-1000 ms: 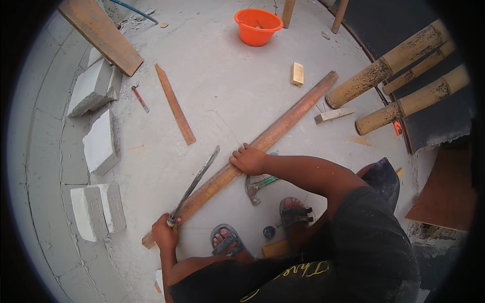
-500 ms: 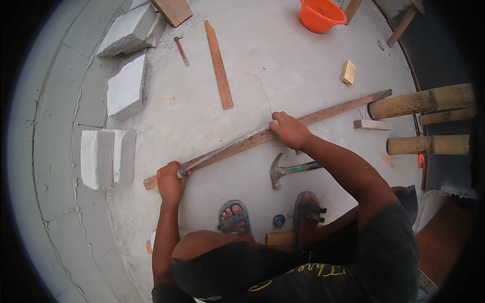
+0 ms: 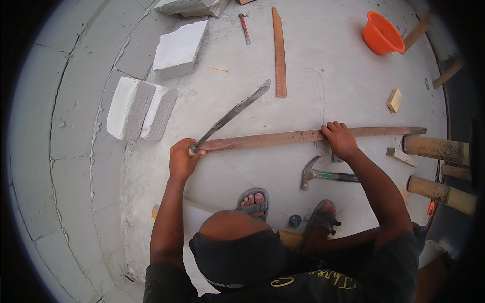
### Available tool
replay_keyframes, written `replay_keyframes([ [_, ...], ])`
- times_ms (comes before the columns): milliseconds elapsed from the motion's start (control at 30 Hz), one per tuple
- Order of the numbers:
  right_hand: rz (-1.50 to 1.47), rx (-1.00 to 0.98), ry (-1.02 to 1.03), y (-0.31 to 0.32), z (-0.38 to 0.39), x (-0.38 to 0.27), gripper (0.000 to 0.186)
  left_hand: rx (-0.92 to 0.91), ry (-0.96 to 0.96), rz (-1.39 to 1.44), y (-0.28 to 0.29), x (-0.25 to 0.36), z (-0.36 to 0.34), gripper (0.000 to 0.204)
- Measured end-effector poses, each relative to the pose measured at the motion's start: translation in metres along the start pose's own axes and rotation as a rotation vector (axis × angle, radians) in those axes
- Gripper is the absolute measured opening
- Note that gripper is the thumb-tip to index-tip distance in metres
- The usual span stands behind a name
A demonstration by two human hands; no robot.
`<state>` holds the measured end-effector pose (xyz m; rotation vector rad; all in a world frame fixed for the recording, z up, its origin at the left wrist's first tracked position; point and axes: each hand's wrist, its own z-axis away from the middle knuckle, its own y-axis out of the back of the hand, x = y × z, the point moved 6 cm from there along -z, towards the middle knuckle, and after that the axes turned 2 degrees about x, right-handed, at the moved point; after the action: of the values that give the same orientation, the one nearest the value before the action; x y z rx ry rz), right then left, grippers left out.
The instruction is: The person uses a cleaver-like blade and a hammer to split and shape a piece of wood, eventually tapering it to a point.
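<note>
A long reddish-brown wooden slat (image 3: 283,137) lies across the concrete floor in front of me. My left hand (image 3: 182,160) is closed on the handle of a long grey blade (image 3: 233,113) at the slat's left end. The blade angles up and to the right, away from the slat. Further right, my right hand (image 3: 339,139) presses down on the slat with its fingers over the far edge. A claw hammer (image 3: 323,175) lies on the floor just below the slat, near my right forearm. My sandalled feet (image 3: 254,199) stand behind the slat.
Pale blocks (image 3: 139,108) (image 3: 179,48) sit at the left and upper left. Beyond the long slat lie a shorter wooden slat (image 3: 279,50) and a red-handled tool (image 3: 244,28). At the right are an orange bucket (image 3: 382,34), a small wood block (image 3: 394,100) and bamboo poles (image 3: 434,149).
Half a second ago the blade lay along the slat; now it is lifted and angled away from it. My right hand stays on the slat. The view has swung.
</note>
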<state>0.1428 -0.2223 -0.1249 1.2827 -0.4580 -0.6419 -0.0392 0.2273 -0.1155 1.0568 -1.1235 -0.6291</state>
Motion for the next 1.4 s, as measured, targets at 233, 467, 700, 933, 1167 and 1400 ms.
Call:
replay_keyframes([
  [233, 0.159, -0.088, -0.206, -0.013, 0.046, 0.095, 0.029, -0.134, -0.121, 0.198, -0.055, 0.077, 0.01, 0.042],
  [467, 0.102, -0.075, -0.518, -0.023, 0.085, 0.169, 0.038, -0.2, -0.37, 0.216, -0.098, 0.152, 0.0, 0.039],
  [700, 0.02, -0.098, -0.612, -0.027, 0.092, 0.179, 0.044, -0.183, -0.2, 0.01, -0.035, 0.118, -0.017, 0.034],
  [933, -0.081, -0.153, -0.643, -0.024, 0.085, 0.173, 0.052, -0.21, -0.064, -0.181, -0.014, 0.029, -0.002, 0.036],
  [1167, 0.096, 0.116, -0.329, 0.019, 0.074, 0.096, 0.055, -0.152, -0.11, -0.195, -0.026, 0.011, 0.003, 0.032],
  [1400, -0.195, -0.246, 0.099, 0.003, 0.072, 0.005, 0.053, -0.179, -0.201, -0.223, -0.043, -0.006, -0.003, 0.02],
])
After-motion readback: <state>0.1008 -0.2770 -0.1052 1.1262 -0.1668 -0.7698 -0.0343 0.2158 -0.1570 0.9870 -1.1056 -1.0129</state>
